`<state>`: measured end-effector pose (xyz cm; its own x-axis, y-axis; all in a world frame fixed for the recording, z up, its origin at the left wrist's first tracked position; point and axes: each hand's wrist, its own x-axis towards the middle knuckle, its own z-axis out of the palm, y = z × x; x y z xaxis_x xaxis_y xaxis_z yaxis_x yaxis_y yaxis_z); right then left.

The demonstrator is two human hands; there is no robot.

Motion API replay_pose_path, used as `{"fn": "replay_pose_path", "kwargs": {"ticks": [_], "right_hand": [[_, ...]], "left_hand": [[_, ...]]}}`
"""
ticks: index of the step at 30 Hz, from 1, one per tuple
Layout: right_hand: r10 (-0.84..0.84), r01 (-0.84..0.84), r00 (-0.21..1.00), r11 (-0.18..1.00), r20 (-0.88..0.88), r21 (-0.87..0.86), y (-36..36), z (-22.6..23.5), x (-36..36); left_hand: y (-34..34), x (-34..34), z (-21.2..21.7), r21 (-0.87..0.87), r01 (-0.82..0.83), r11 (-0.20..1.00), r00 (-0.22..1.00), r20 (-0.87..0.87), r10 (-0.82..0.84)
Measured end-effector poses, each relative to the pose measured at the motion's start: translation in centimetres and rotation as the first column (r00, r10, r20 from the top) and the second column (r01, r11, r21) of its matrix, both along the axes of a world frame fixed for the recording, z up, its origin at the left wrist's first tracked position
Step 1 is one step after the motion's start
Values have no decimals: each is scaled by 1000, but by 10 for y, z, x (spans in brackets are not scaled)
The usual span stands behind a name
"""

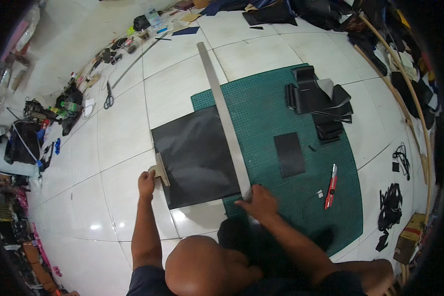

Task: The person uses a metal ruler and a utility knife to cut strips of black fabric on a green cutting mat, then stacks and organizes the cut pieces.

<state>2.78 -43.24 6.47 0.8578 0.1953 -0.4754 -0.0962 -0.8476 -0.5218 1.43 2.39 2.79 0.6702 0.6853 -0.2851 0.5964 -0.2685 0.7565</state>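
Note:
A square black sheet [197,158] lies partly on the green cutting mat [261,96] and partly on the white floor tiles. A metal clip [162,170] bites its left edge, and my left hand [146,185] is closed on the clip's handle. Along the sheet's right edge runs a long metal ruler [221,101], reaching past the mat's far side. My right hand [262,203] grips the ruler near its close end, thumb stretched across it. To the right on the mat are a small black rectangle [289,155] and a red utility knife [331,187].
Folded black pieces [323,98] are heaped at the mat's far right. Scissors [109,96] and a thin metal strip [135,61] lie on the floor at the far left. Wooden sticks [402,91] and a cardboard box [409,239] line the right side. Clutter edges the walls.

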Motion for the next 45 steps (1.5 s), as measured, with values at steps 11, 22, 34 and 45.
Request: {"fn": "replay_pose_path", "kwargs": {"ticks": [11,22,34,45], "right_hand": [[-380,357,912,920,154,159,-23,-16,0],[-162,124,931,983,328,133,-51,0,52],[-363,484,875,653,-320,582,-65,37,83],[-383,392,920,896,87,-207,-189,-10,72]], "left_hand": [[-3,-9,-21,-435,127,891,980,194,-45],[-63,-44,59,-86,185,979,921,364,-142],[-292,28,86,95,795,598,575,192,-795],[-273,20,36,277,858,432,475,-107,-874]]}}
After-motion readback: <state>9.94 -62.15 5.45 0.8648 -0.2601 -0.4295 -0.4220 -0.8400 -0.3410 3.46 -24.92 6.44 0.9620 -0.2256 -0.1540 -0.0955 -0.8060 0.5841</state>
